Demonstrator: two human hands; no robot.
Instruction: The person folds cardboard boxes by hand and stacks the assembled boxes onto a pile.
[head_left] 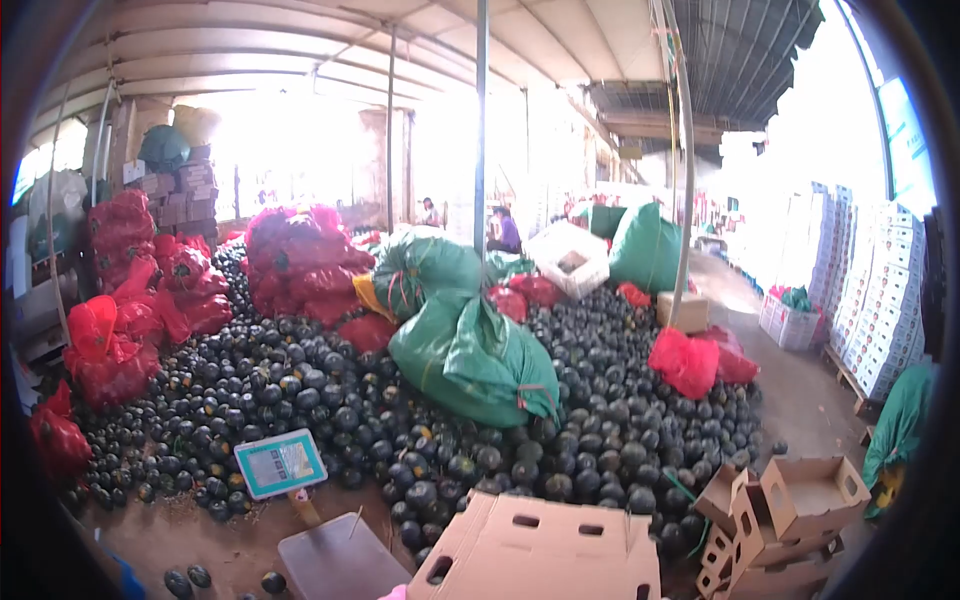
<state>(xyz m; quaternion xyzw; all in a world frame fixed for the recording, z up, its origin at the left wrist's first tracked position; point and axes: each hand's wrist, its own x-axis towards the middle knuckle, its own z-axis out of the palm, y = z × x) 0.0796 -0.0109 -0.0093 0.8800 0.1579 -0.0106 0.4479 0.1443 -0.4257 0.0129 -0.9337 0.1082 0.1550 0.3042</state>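
A large brown cardboard box (pixel 545 550) with hand holes fills the bottom middle, close to me. At its lower left corner a small patch of pink shows, perhaps my gloved left hand (pixel 397 594); its fingers are hidden by the frame's edge. My right hand is out of view. Left of the box stands a platform scale with a metal pan (pixel 340 560) and a teal-framed display (pixel 281 464). Beyond them spreads a big heap of dark green squashes (pixel 600 440).
Open cardboard trays (pixel 810 497) are stacked at right. Green sacks (pixel 475 360) and red mesh bags (pixel 300 260) lie on the heap. Metal poles (pixel 481 130) rise among them. White cartons (pixel 885 290) stand on pallets at far right. A person (pixel 505 232) is in the background.
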